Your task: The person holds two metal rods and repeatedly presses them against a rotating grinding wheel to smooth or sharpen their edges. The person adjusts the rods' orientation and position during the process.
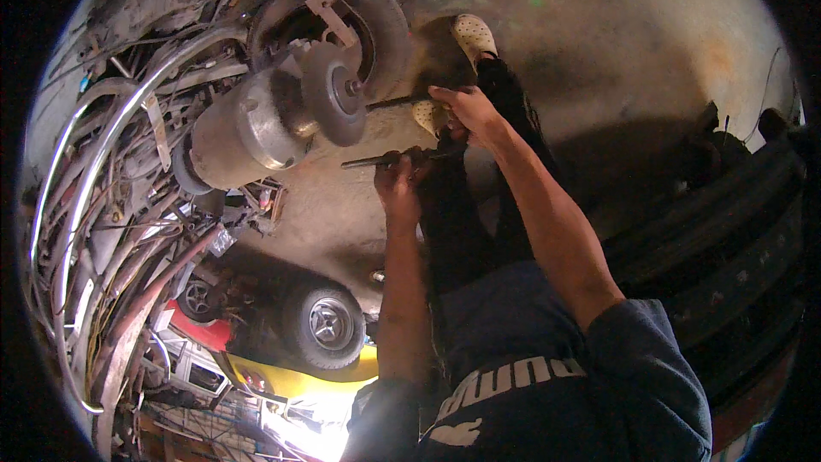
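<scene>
From my end, I have the left hand (398, 178) clamped around a ribbed-looking rod (363, 162), its free end jutting out to the left. Farther from the body, the right hand (466, 111) is closed on a dark bar (398, 103) that points left toward a grinding wheel (332, 92); whether its tip touches, I can't tell. The wheel and its metal motor housing (248, 124) block most of the space left of both hands. Past the wheel leans a big tire (389, 26), and farther left sprawls a tangle of scrap metal (128, 150) (a mess I can't sort piece by piece). Nearer the body than the left hand, a smaller wheel (329, 323) stands beside a yellow panel (299, 378), partly washed out by glare. Just beyond the right hand is a pale shoe (475, 37); its mate is partly covered. Far right of the hands, shadow swallows the shapes.
</scene>
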A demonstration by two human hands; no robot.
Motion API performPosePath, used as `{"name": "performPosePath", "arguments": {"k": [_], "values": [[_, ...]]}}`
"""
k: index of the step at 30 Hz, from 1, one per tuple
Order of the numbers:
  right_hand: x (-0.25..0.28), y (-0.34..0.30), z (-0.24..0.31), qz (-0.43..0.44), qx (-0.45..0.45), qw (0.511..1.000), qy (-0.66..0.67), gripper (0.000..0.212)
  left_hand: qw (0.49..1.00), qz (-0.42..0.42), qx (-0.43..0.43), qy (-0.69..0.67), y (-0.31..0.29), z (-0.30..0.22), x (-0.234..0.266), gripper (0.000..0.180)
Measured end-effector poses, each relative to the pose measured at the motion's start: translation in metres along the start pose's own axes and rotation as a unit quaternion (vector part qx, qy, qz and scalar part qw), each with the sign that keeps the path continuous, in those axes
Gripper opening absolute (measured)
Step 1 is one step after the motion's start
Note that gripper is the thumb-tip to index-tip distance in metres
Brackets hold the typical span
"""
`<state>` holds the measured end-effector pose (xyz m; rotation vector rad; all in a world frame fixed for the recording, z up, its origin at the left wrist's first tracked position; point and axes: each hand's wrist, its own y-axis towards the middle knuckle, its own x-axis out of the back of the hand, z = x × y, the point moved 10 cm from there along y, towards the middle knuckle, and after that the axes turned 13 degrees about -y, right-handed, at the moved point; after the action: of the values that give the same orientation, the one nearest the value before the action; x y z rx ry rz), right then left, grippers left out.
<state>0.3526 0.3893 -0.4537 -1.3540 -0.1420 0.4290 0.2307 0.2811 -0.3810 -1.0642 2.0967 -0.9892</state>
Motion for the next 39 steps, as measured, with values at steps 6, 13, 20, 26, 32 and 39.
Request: {"name": "performPosePath", "arguments": {"k": [6,13,20,26,32,39], "values": [[-0.003,0.003,0.004,0.004,-0.032,0.999,-0.002,0.028,1.0,-0.02,0.003,-0.019,0.006,-0.003,0.0,0.021],[0.001,0.001,0.005,-0.026,-0.036,0.999,-0.028,0.026,1.0,-0.011,0.004,-0.013,0.007,-0.004,-0.001,0.025],[-0.012,0.001,0.005,0.0,-0.022,1.0,0.005,0.026,1.0,-0.015,-0.013,-0.009,0.008,-0.008,0.006,0.027],[-0.017,-0.009,0.002,0.005,-0.026,1.0,-0.011,0.026,1.0,-0.025,-0.007,-0.017,-0.004,-0.008,0.016,0.023],[-0.012,-0.016,-0.007,-0.019,-0.03,0.999,0.019,0.027,1.0,-0.003,-0.001,0.009,-0.002,-0.008,0.017,0.02],[-0.007,-0.032,-0.014,-0.011,-0.021,0.999,0.047,0.026,1.0,-0.005,0.007,0.01,-0.011,0.0,0.021,0.02]]}}
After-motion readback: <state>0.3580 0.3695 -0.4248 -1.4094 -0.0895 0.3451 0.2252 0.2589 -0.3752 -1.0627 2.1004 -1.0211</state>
